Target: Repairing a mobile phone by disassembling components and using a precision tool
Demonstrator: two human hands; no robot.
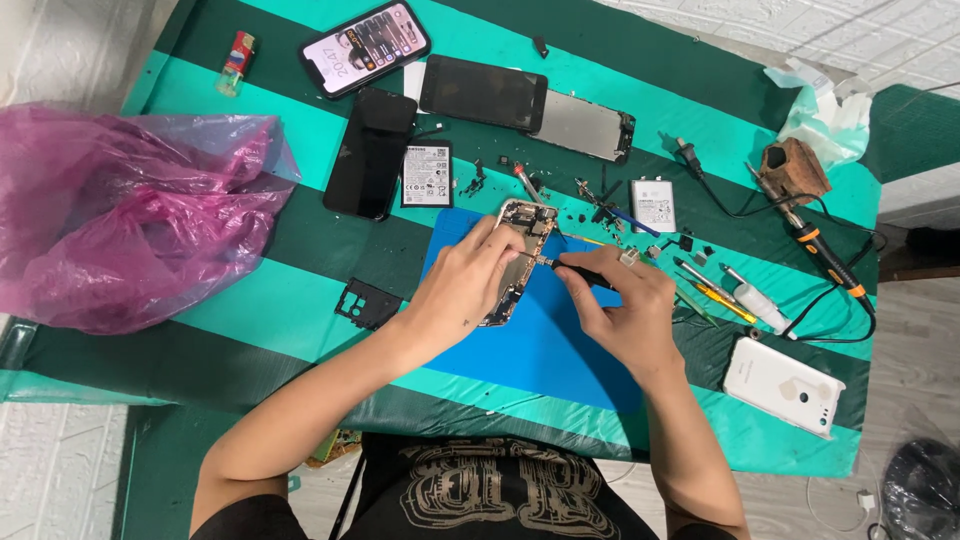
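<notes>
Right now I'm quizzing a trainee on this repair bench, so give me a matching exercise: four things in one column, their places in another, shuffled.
Things:
1. lighter
2. pink bag
3. white phone
4. opened phone

Places:
A. on the blue mat, under the left hand
B. far left corner of the table
C. near right corner
D. left edge

Pairs: 1-B, 2-D, 3-C, 4-A

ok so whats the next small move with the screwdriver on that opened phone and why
Probably keep the left hand pressing the opened phone flat on the blue mat while the right hand turns the screwdriver, then lifts it straight up. Its tip sits on the phone's inner parts, and loose small parts already lie nearby.
</notes>
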